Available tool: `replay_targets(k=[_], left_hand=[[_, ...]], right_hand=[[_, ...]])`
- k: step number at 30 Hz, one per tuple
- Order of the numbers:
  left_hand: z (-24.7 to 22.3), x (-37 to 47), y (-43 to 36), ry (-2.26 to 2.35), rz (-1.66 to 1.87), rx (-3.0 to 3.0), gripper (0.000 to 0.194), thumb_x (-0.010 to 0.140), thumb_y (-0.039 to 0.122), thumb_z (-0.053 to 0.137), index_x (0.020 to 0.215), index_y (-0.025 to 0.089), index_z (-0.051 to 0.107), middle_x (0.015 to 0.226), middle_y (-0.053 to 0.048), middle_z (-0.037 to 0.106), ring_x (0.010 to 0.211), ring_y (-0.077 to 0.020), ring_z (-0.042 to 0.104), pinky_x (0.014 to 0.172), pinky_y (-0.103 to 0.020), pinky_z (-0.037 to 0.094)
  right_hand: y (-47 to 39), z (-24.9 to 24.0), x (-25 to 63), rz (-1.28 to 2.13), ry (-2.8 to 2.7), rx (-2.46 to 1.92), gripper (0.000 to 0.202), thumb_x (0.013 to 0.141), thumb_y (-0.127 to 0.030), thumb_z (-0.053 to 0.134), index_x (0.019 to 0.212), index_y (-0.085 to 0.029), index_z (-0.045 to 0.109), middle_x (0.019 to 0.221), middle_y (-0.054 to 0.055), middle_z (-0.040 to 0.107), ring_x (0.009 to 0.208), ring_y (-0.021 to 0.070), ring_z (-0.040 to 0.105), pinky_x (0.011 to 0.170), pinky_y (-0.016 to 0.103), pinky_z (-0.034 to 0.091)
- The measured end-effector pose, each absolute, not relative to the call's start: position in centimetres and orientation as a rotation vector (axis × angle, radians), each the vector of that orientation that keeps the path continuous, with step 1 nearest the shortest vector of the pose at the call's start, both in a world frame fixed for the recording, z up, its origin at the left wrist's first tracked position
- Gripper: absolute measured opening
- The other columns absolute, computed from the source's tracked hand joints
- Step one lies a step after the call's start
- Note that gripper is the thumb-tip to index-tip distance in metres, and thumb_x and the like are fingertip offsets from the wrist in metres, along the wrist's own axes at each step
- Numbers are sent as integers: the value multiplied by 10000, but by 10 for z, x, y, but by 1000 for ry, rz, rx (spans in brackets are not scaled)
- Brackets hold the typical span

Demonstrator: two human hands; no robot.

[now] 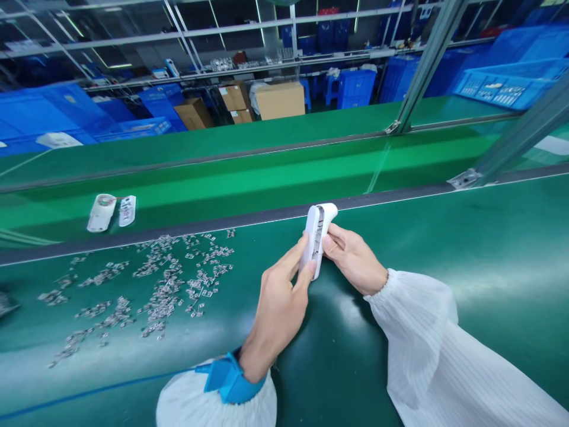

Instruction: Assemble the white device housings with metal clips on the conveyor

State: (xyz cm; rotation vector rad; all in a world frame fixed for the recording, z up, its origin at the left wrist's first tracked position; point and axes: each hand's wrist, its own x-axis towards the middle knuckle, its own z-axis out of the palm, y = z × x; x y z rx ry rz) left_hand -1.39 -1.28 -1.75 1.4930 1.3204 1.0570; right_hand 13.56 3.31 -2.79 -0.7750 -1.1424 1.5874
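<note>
A: "Where was the white casing (310,240)?"
B: "Btwn left hand (282,293) & right hand (355,261), over the worktop (489,255). Left had its left side & lower end, right had its right side."
A: "So both hands were clamped on it?"
B: "Yep, fingers & thumb each."
A: "Qty?"
B: "Just 1 casing. Metal clips (164,299) lay well to the left, too many to count. Beyond, on the green strip (249,178), 1 larger white shell (102,213) & 1 smaller white piece (127,211), thin wire btwn."
A: "Materials, shapes?"
B: "Casing looked plastic: smooth, long, narrow, flared top, side slot w/ metallic bits. Clips were tiny, shiny, in loose heaps. Worktop was glossy green. Left wrist had 1 blue wristband (231,379). White sleeves (427,338): 2, fabric, cuffs gathered, right one finely striped."
</note>
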Motion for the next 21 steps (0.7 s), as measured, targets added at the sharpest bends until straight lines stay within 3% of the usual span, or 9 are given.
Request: replay_targets(k=[7, 12, 14, 17, 21], left_hand=[[-19, -9, -17, 1340, 1112, 1506, 508, 923, 258, 565, 1421, 311, 484, 1439, 2, 535, 1337, -226, 493, 1123, -397, 430], [-21, -9, -13, 1335, 1159, 1509, 485, 896, 272, 612, 1377, 265, 544, 1443, -11, 532, 1362, -247, 462, 1164, -426, 367], [-17, -11, -8, 1190, 1116, 1293, 456, 921, 316, 583, 1367, 226, 553, 1387, -54, 588, 1257, -256, 569, 1086, -415, 454], [-7, -16, -1, 947, 1005, 903, 415, 973, 372, 482, 1310, 149, 578, 1237, -136, 675, 919, -216, 711, 851, -356, 568], [2, -20, 1, 797, 962, 692, 348, 985, 365, 454, 1173, 128, 627, 1094, -155, 708, 708, -147, 667, 696, -291, 541]], right_hand=[[32, -24, 134, 1566, -1153, -757, 436, 841, -488, 663, 1180, -214, 654, 1142, 74, 680, 1075, 224, 622, 949, 352, 477], [24, -27, 125, 1353, -1217, -904, 383, 870, -481, 623, 1153, -229, 677, 1059, 68, 687, 981, 228, 649, 879, 347, 511], [23, -28, 123, 1237, -1214, -1048, 365, 857, -474, 640, 1126, -234, 696, 994, 66, 692, 884, 220, 661, 786, 336, 535], [24, -24, 126, 1174, -1179, -1204, 366, 807, -473, 697, 1065, -213, 721, 884, 59, 706, 744, 199, 665, 670, 319, 538], [26, -13, 130, 1304, -1129, -1121, 380, 811, -453, 703, 1102, -209, 695, 981, 63, 722, 822, 191, 677, 719, 315, 550]])
